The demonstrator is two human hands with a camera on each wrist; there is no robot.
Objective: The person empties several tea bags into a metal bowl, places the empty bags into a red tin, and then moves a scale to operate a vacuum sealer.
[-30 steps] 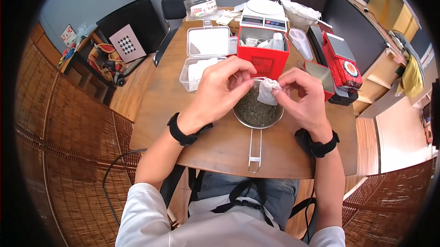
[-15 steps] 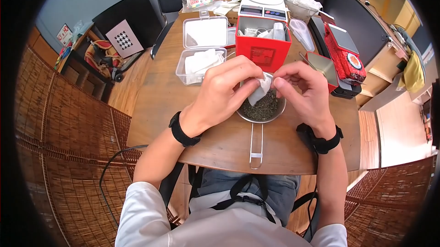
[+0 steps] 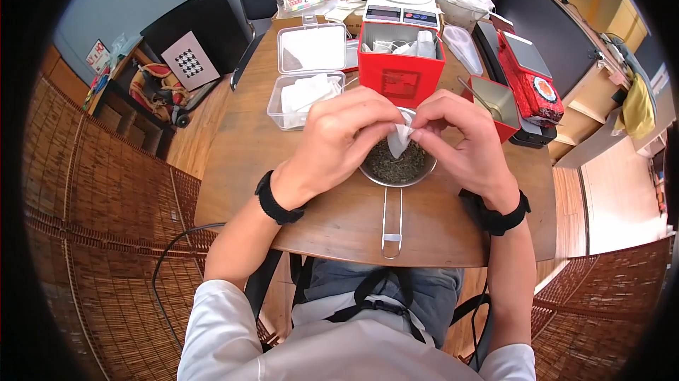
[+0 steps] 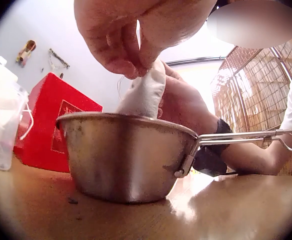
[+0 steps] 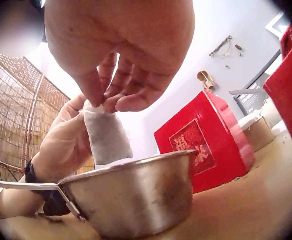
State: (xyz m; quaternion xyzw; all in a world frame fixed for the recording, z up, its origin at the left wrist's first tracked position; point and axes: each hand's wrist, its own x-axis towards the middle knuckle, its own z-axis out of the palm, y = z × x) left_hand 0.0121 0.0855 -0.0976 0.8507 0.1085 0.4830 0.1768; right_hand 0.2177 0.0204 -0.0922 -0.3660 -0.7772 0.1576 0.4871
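A small white tea bag (image 3: 400,142) hangs over a metal cup (image 4: 121,160) with a long wire handle. Dark dried leaves (image 3: 396,170) lie inside the cup. My left hand (image 3: 339,133) pinches the bag's gathered top between thumb and fingers. From the other side my right hand (image 3: 470,148) pinches the same top edge, its fingertips close to the left ones. In the right wrist view the bag (image 5: 107,137) looks filled out, its lower end right at the cup's rim. A thin string shows beside it in the left wrist view.
Behind the cup stands a red box (image 3: 402,78) of white bags, with a kitchen scale (image 3: 402,8) beyond. At left an opened clear plastic box (image 3: 286,114) holds white bags. A red tin (image 3: 503,104) with a spoon and a red packet (image 3: 529,88) stand at right.
The tea bag has moved left from my right fingers toward my left hand and turned. Half a second ago my right fingertips were slightly apart from it; now both hands pinch its top.
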